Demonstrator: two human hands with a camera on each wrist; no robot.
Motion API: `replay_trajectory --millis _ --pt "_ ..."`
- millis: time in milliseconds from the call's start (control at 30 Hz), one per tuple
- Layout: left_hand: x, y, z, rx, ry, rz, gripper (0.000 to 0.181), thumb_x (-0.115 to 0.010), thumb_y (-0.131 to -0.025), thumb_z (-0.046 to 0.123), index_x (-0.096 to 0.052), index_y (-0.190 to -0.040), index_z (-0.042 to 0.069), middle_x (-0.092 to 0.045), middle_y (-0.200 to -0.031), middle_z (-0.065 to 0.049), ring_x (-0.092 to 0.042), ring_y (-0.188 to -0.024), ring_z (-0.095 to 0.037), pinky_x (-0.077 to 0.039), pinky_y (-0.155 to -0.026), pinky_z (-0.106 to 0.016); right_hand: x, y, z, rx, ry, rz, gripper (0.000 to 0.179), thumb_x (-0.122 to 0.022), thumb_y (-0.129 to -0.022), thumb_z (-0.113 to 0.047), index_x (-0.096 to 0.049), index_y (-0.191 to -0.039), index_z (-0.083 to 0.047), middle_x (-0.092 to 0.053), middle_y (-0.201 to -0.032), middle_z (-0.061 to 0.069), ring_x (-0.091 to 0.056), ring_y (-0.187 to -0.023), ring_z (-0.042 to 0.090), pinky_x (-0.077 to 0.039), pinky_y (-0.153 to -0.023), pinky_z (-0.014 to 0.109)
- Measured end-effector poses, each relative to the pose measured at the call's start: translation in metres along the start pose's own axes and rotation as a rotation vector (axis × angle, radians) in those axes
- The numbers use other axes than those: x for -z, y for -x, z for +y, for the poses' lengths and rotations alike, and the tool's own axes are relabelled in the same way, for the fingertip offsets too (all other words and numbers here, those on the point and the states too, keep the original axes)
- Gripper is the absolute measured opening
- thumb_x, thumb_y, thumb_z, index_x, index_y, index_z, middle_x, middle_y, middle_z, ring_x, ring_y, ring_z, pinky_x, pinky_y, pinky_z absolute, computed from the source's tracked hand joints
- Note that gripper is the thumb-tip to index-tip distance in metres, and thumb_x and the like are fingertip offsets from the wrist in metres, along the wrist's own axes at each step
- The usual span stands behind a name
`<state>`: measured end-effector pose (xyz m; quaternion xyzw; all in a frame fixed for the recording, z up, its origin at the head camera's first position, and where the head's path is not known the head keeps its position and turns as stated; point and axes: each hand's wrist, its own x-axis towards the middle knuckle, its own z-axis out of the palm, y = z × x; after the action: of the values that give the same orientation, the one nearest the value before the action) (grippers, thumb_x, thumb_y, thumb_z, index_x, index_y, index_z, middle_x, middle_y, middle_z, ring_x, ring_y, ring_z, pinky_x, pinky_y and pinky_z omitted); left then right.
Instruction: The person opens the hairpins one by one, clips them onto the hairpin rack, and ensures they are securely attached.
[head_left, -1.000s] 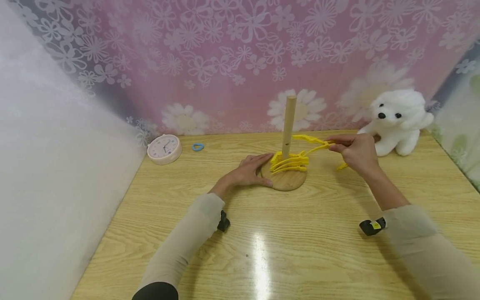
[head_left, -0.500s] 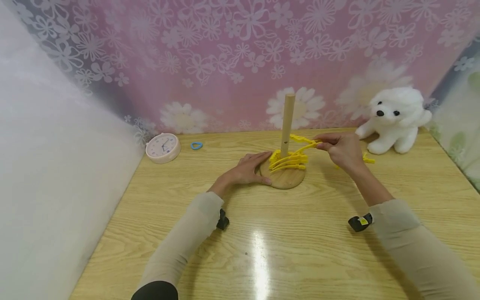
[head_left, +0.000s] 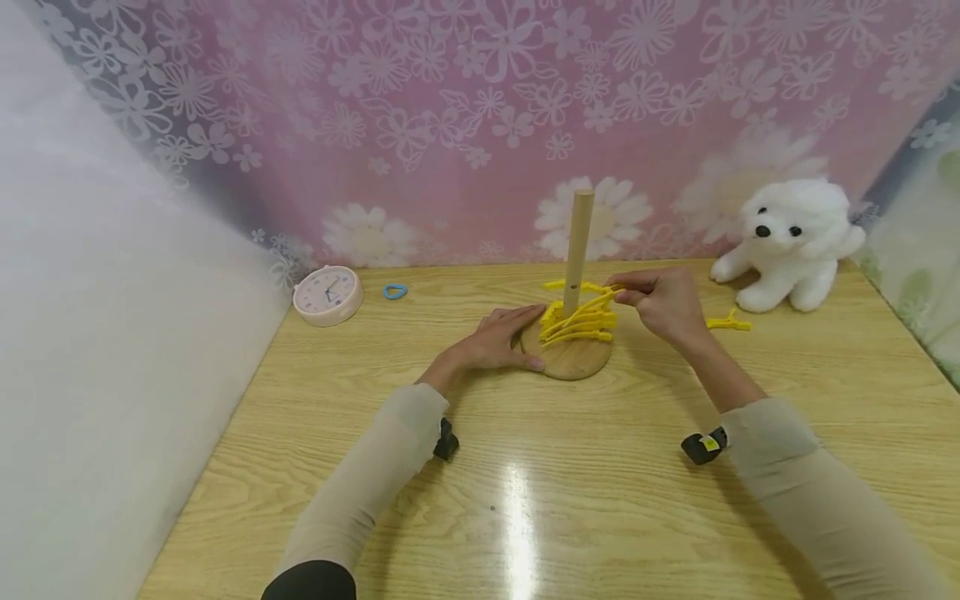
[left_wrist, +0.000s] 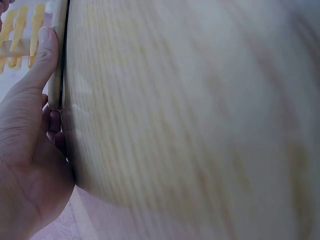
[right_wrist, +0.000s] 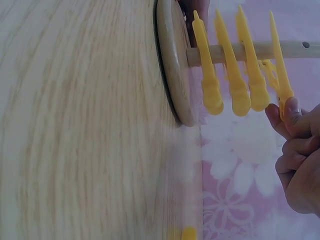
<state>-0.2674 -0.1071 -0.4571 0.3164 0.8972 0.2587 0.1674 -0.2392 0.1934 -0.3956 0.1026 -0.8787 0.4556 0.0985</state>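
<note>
A wooden stand has a round base (head_left: 573,367) and an upright post (head_left: 577,237). Several yellow hair clips (right_wrist: 232,75) are stacked around the lower post. My left hand (head_left: 495,343) holds the left side of the base, its thumb on top (left_wrist: 42,57) and its other fingers around the far edge. With thumb and fingertips, my right hand (head_left: 663,307) pinches the rear end of another yellow hair clip (right_wrist: 281,65) above the stack. That clip's jaws stand apart, one on either side of the post. One more yellow hair clip (head_left: 729,323) lies on the table, right of the right hand.
A pink round clock (head_left: 328,296) stands at the back left, with a small blue ring-shaped piece (head_left: 395,292) beside it. At the back right sits a white plush dog (head_left: 795,242). A flowered pink backdrop (head_left: 450,167) closes off the rear.
My right hand has moved left, bringing its hair clip from beside the post to around it. The clip lying on the table has come into fuller view. My left hand stays on the base.
</note>
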Motion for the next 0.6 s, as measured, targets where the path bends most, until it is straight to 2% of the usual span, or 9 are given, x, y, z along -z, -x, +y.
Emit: replay_trajectory --millis 100,200,367,600 --pt "-0.0004 0.0007 0.0000 -0.001 0.008 0.002 0.104 -0.076 -0.091 0.057 -0.013 -0.169 0.031 -0.016 -0.174 0.006 -0.024 -0.149 -0.022 -0.018 -0.122 -0.050 -0.0028 -0.0003 -0.0007 0.006 -0.006 -0.014 0.018 -0.071 -0.097 0.002 -0.082 -0.110 -0.003 -0.077 -0.109 0.020 -0.074 -0.080 0.009 -0.029 -0.042 0.028" --pt "-0.0008 0.0006 -0.0002 -0.003 0.006 0.002 0.104 -0.075 -0.091 0.058 -0.012 -0.169 0.031 -0.015 -0.174 0.007 -0.023 -0.150 -0.023 -0.018 -0.122 -0.050 -0.0051 -0.0004 -0.0018 0.015 -0.004 -0.024 0.018 -0.071 -0.097 0.001 -0.082 -0.110 -0.003 -0.077 -0.110 0.019 -0.076 -0.086 0.021 -0.037 -0.046 0.025" --pt "-0.0014 -0.0005 -0.0013 0.003 -0.009 0.001 0.105 -0.075 -0.090 0.060 -0.011 -0.169 0.032 -0.014 -0.174 0.008 -0.022 -0.150 -0.023 -0.016 -0.123 -0.050 -0.0068 -0.0002 -0.0037 0.018 0.001 -0.046 0.019 -0.071 -0.098 0.000 -0.082 -0.112 -0.005 -0.077 -0.112 0.018 -0.076 -0.093 0.029 -0.047 -0.055 0.022" --pt "-0.0006 -0.0003 -0.0009 0.008 -0.001 -0.003 0.106 -0.075 -0.090 0.060 -0.010 -0.169 0.033 -0.014 -0.174 0.008 -0.022 -0.150 -0.023 -0.016 -0.123 -0.051 -0.0066 -0.0004 -0.0036 0.021 0.007 -0.072 0.020 -0.071 -0.098 -0.001 -0.081 -0.114 -0.005 -0.076 -0.116 0.019 -0.074 -0.094 0.034 -0.036 -0.049 0.027"
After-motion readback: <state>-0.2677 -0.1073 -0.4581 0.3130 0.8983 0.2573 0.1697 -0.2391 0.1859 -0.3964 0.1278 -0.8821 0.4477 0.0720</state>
